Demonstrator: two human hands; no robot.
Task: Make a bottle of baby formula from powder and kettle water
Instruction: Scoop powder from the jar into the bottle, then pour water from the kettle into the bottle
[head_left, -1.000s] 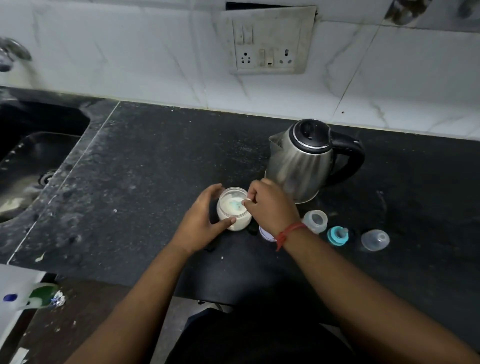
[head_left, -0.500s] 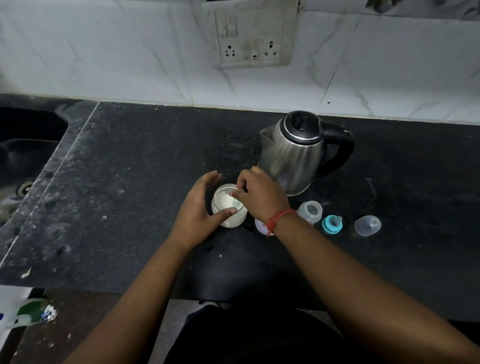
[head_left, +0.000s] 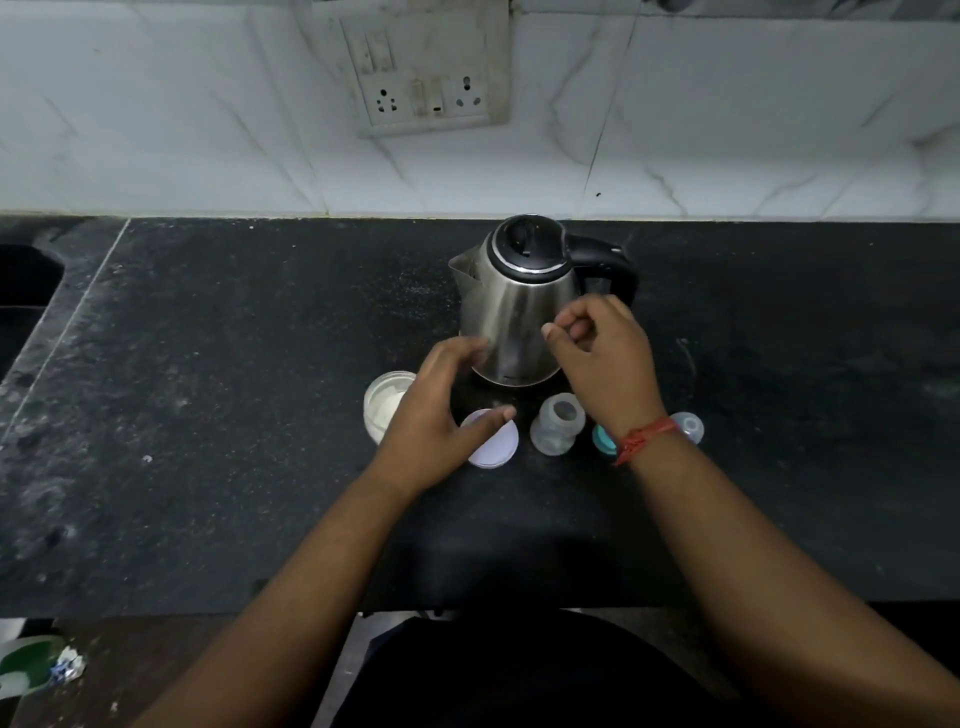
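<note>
— Where do we see the small clear plastic baby bottle (head_left: 558, 425)?

— Upright on the black stone worktop (head_left: 234, 415), at six o'clock from the steel kettle (head_left: 514, 306).

— Our hands?

— Left hand (head_left: 436, 415) spread above the white lid (head_left: 493, 441); right hand (head_left: 602, 353) curled, holding nothing we can see.

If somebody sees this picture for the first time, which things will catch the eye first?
First the shiny steel kettle standing at the back of the dark counter. Then both hands raised in front of it, above the open powder jar, its white lid and the small bottle.
</note>
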